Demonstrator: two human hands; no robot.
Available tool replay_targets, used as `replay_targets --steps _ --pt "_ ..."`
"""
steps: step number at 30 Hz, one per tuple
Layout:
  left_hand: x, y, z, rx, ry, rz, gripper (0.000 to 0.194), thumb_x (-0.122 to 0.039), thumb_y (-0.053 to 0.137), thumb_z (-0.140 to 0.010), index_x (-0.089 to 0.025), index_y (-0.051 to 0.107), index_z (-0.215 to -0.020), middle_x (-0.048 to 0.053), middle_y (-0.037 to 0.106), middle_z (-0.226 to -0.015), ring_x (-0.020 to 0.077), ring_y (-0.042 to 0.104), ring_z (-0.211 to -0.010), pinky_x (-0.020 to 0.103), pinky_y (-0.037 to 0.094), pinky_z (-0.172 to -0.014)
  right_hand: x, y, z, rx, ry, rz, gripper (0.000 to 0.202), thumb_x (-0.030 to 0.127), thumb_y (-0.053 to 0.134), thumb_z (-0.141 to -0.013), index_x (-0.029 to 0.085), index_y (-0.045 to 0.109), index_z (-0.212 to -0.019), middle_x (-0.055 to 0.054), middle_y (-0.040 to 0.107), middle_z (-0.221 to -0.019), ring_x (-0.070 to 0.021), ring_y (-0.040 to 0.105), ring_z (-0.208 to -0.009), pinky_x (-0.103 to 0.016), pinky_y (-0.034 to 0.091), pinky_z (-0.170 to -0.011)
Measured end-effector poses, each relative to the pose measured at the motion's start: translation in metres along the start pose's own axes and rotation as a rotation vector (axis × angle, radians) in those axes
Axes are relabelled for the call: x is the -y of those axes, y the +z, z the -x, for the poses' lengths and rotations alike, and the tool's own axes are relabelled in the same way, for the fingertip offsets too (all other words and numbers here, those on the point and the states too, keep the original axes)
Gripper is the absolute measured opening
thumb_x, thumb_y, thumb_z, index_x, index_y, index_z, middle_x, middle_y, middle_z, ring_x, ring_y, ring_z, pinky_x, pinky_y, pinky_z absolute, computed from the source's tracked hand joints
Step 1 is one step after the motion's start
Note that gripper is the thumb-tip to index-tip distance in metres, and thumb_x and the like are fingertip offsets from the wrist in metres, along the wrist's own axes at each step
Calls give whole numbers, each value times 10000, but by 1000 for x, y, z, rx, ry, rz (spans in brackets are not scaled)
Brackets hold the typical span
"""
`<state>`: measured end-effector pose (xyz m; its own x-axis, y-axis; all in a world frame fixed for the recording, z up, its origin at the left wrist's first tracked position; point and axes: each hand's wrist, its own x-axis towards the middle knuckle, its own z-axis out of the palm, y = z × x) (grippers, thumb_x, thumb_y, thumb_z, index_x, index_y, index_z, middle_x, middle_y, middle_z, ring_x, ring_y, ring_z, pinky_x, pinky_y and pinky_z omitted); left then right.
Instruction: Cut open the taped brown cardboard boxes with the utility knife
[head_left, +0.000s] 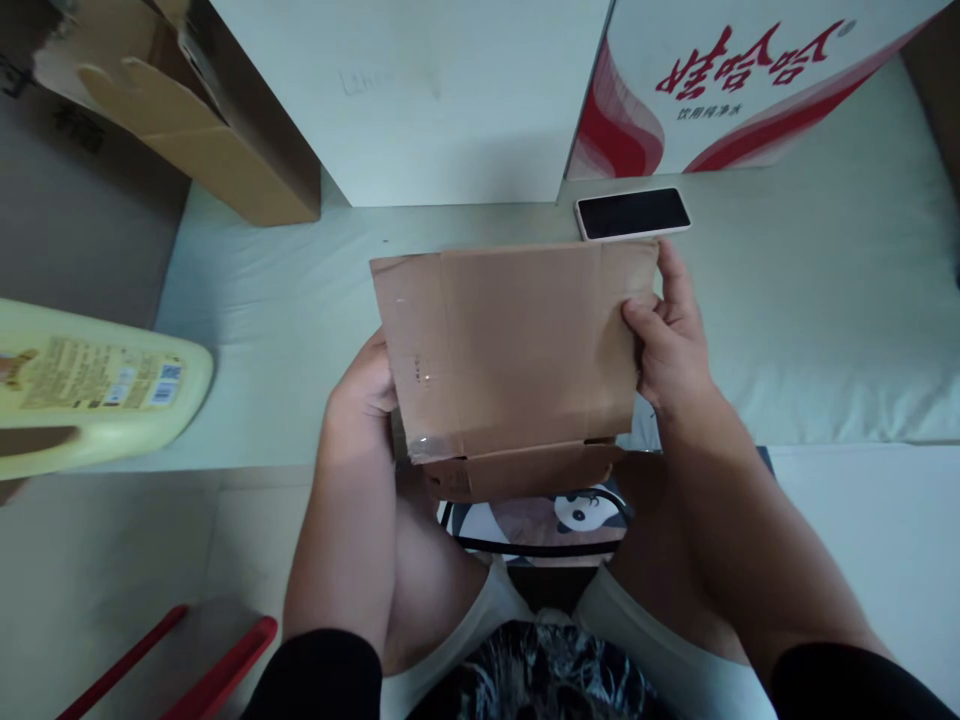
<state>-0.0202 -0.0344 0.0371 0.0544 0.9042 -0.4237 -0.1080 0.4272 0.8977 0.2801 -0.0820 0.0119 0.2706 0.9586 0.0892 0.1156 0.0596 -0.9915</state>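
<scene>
Ok, R hand (673, 345) clamped on creased brown rectangular cardboard (525, 350); L hand (366, 376) part-hidden, can't tell grip. Prob best held evenly, w/o crushing.

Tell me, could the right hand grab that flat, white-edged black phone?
Probably yes: the right hand is close to the phone, with nothing obvious blocking, but it would first need to release the creased brown cardboard.

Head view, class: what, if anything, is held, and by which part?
Brown cardboard: the right grip pinches its right edge near the top corner; the left grip is at its left edge, fingers hidden behind.
</scene>
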Motion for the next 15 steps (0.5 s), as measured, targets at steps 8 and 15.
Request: replay_targets --steps 8,15 --pt "7 4 -7 104 15 5 581 -627 931 -592 -187 748 -925 120 813 -970 414 730 -1197 539 618 -1015 -6 6 2 -194 53 -24 716 451 703 -867 401 429 -1526 -39 773 -1071 -272 766 -988 -434 623 -788" --pt "0 -2 -13 -58 337 268 357 -410 873 -755 -198 753 -1016 106 814 -1148 343 708 -1275 462 616 -1063 2 -18 -13 -267 101 -225 259 467 673 -842 261 697 -999 -42 765 -975 -182 742 -797 -337 612 -723"
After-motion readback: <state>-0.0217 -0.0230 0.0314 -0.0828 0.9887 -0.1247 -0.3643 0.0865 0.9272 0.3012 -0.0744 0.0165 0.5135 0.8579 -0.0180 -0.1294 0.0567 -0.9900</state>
